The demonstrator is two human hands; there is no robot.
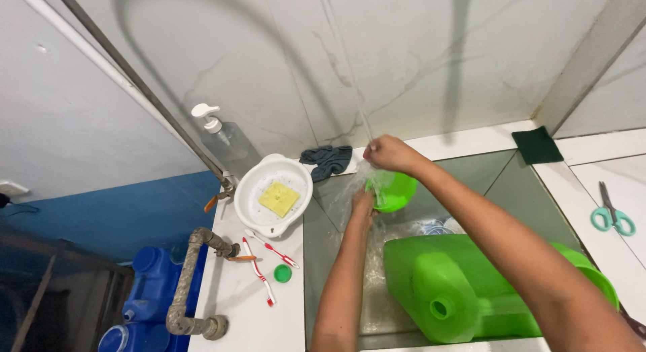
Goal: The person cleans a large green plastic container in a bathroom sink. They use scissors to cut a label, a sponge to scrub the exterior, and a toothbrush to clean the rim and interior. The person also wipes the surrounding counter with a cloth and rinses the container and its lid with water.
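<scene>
Both my hands are over the sink point(505, 184). My left hand point(363, 205) holds a small green bowl point(396, 192) from below. My right hand point(389, 153) is closed above the bowl, gripping something thin from which water streams down over the bowl; what it is I cannot tell. A large green jerrycan point(457, 285) lies on its side in the sink under my right forearm, its round spout facing me.
On the left counter stand a white bowl point(259, 190) with a yellow sponge point(278, 198), a pump bottle point(225, 138), a grey rag point(328, 160), two toothbrushes point(259, 271) and a green cap point(282, 273). A dark green scourer point(537, 145) and teal scissors point(611, 214) lie right. Blue containers point(151, 288) stand below left.
</scene>
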